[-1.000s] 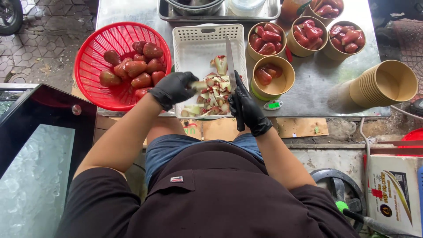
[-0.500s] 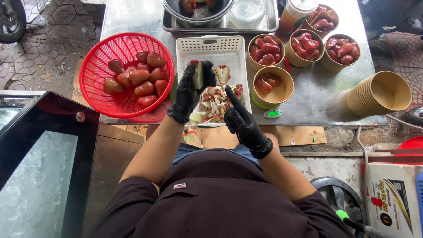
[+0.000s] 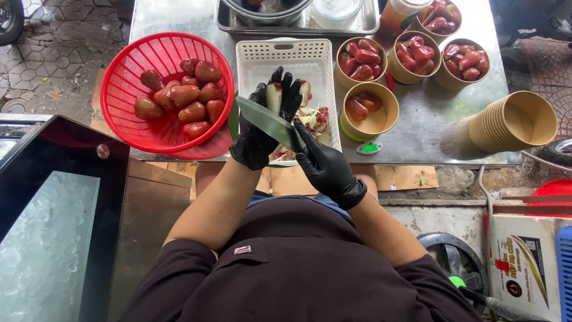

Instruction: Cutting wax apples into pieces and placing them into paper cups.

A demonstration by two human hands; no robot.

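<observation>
Both my hands wear black gloves. My left hand (image 3: 262, 128) holds a pale cut piece of red fruit (image 3: 273, 97) over the white plastic basket (image 3: 290, 55). My right hand (image 3: 325, 167) grips a knife (image 3: 266, 121) whose blade lies across my left hand, pointing left. Fruit scraps (image 3: 313, 119) lie in the white basket. To the left, a red basket (image 3: 128, 113) holds several whole red fruits (image 3: 186, 95). A paper cup (image 3: 370, 106) to the right of the white basket holds a few cut pieces.
Three filled paper cups (image 3: 417, 50) stand at the back right, and a stack of empty cups (image 3: 512, 122) lies on its side at the right. A metal tray (image 3: 298, 24) with a pot sits at the back. A glass-topped cabinet (image 3: 47, 220) stands at my left.
My left hand rose from the scraps with a piece of fruit. The knife swung from upright to lying across that hand, its blade pointing left.
</observation>
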